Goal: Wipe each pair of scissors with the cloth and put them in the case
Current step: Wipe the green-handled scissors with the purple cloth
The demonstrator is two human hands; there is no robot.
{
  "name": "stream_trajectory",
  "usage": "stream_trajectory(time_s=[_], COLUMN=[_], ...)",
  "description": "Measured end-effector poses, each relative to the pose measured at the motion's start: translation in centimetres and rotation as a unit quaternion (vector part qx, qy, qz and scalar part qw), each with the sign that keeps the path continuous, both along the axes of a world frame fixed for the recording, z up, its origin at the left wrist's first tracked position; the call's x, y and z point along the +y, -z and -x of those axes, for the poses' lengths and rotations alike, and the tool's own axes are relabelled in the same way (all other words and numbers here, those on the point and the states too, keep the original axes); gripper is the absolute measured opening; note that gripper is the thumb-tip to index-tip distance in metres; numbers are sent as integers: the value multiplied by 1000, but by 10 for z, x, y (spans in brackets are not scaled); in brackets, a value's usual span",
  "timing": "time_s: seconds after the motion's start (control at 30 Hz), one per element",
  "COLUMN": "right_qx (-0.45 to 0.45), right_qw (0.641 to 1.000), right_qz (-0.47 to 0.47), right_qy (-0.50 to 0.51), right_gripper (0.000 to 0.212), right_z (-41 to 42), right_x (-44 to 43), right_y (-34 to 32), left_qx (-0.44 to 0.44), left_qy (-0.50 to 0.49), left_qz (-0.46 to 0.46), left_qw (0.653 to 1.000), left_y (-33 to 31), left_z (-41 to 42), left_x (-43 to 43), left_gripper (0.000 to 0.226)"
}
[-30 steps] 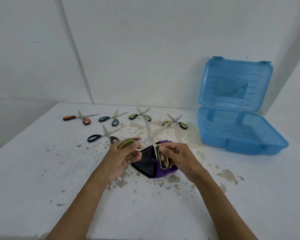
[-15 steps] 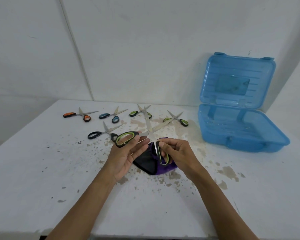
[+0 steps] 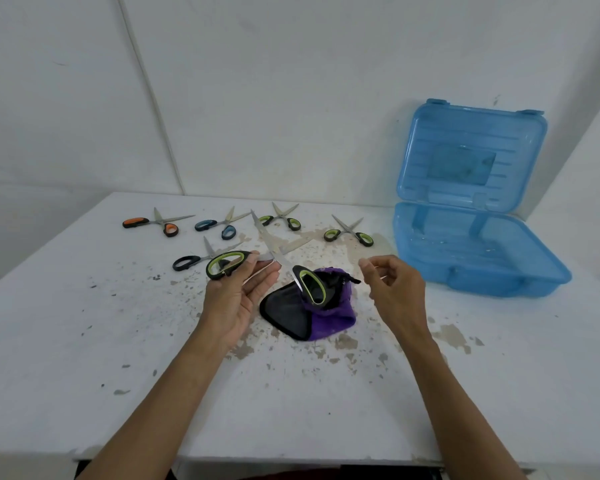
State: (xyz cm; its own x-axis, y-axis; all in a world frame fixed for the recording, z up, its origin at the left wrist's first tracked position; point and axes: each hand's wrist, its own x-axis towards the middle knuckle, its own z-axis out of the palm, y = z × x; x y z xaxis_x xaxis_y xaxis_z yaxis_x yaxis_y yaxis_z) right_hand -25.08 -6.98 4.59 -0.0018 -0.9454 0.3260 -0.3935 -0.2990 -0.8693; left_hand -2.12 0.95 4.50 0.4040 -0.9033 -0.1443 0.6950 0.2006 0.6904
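Left hand [image 3: 236,292]: grips scissors [image 3: 277,254] by one green loop, blades spread above the cloth [image 3: 312,317], we judge to bare them for wiping. Right hand [image 3: 395,289]: empty, fingers slack, right of the cloth; a second ago it pinched the other loop. Case [image 3: 499,284]: open, farther right of the cloth.
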Motion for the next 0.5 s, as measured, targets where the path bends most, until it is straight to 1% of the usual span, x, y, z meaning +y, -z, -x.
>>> stream_trajectory(time_s=[0.03,0.13,0.17,0.23,0.27,0.3,0.4,0.5], right_qx=[33,128,162,198,191,171,77,2], right_qw=[999,988,981,974,974,977,982,985], right_qz=[-5,-26,-12,36,61,87,149,155], right_qy=[-9,-87,-103,-108,-102,-96,-89,-81], right_gripper=[27,48,47,26,15,9,7,4], right_z=[3,3,2,-1,-2,-2,-3,-7], right_x=[-1,-6,-8,-10,-11,-11,-8,-4], right_y=[1,8,10,11,10,7,-17,-55], left_qx=[4,-1,-4,-7,-8,-8,-8,-10], left_qy=[1,3,3,2,1,0,-2,-1], left_qz=[-2,-3,-3,-4,-4,-4,-4,-5], left_qw=[1000,1000,1000,1000,1000,1000,1000,1000], left_y=[0,1,1,1,2,2,4,6], left_z=[0,0,1,0,-1,-2,-6,-7], left_x=[0,0,0,0,0,0,-1,-2], left_gripper=[13,14,14,14,14,14,14,14])
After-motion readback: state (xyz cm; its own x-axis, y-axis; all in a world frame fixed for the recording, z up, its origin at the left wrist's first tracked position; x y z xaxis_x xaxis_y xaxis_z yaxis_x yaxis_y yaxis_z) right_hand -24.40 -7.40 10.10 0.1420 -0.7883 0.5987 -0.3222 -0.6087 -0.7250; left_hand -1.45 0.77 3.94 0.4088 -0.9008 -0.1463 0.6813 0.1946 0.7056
